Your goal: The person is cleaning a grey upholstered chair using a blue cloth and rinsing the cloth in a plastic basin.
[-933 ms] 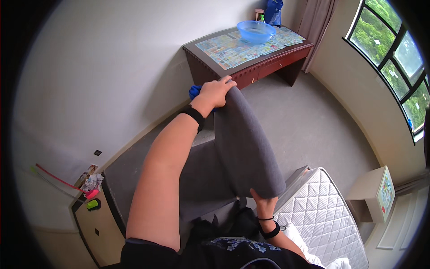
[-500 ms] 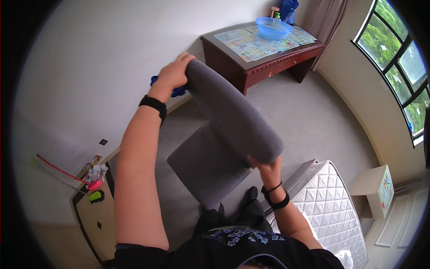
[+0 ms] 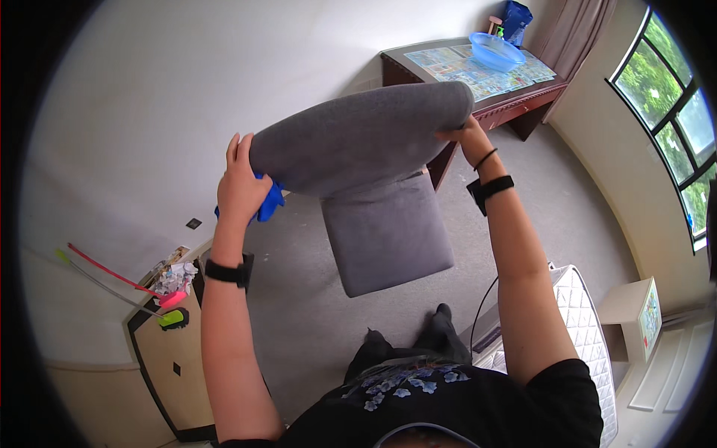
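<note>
A grey upholstered chair [image 3: 362,134] is held up in front of me, its curved backrest uppermost and its square seat [image 3: 388,239] below. My left hand [image 3: 243,183] is closed around the left end of the backrest. A crumpled blue cloth or glove [image 3: 270,201] hangs beneath that palm, pressed between hand and chair. At the other end, my right hand [image 3: 473,142] grips the edge of the backrest, with its fingertips partly behind the fabric. The legs of the chair are hidden.
Beyond the chair stands a dark wooden desk [image 3: 502,116] with a blue basin [image 3: 497,52]. To the right are a white quilted mattress [image 3: 579,313] and a small cream cabinet [image 3: 631,317]. On the left, a pale cabinet [image 3: 168,358] carries brushes and crumpled paper [image 3: 175,278].
The chair has turned, so its backrest now runs nearly level across my view. My left hand has come nearer and to the left; my right hand has gone farther away.
</note>
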{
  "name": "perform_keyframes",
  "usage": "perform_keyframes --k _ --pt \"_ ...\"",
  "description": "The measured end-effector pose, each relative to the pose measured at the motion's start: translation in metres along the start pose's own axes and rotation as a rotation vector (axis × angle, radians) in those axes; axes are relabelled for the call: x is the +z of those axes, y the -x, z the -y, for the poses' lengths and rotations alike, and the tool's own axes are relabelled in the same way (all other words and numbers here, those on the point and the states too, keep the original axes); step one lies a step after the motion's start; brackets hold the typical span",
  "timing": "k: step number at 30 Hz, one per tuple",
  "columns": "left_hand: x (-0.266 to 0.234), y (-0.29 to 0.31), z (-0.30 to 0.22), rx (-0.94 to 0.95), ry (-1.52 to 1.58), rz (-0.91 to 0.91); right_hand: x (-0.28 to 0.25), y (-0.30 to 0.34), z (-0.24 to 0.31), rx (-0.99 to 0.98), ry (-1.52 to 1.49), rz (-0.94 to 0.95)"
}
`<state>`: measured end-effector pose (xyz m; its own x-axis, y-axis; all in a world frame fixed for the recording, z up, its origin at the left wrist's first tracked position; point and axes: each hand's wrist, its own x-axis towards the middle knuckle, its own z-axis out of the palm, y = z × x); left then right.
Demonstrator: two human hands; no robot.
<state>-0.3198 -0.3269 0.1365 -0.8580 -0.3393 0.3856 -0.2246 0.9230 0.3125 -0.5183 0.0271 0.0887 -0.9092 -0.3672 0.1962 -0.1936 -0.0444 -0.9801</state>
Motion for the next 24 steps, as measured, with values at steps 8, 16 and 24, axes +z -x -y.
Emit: perform_keyframes --k 8,16,24 --pt "-0.006 0.022 0.007 -0.166 0.027 -0.086 0.043 -0.089 -0.012 0.065 -0.187 0.11" --pt "0.011 -0.002 -0.017 -0.398 -0.014 -0.113 0.071 -0.191 -0.048 0.064 -0.214 0.274" --pt "0.052 -0.071 -0.087 -0.498 -0.107 -0.142 0.043 -0.299 -0.106 0.214 -0.304 0.328"
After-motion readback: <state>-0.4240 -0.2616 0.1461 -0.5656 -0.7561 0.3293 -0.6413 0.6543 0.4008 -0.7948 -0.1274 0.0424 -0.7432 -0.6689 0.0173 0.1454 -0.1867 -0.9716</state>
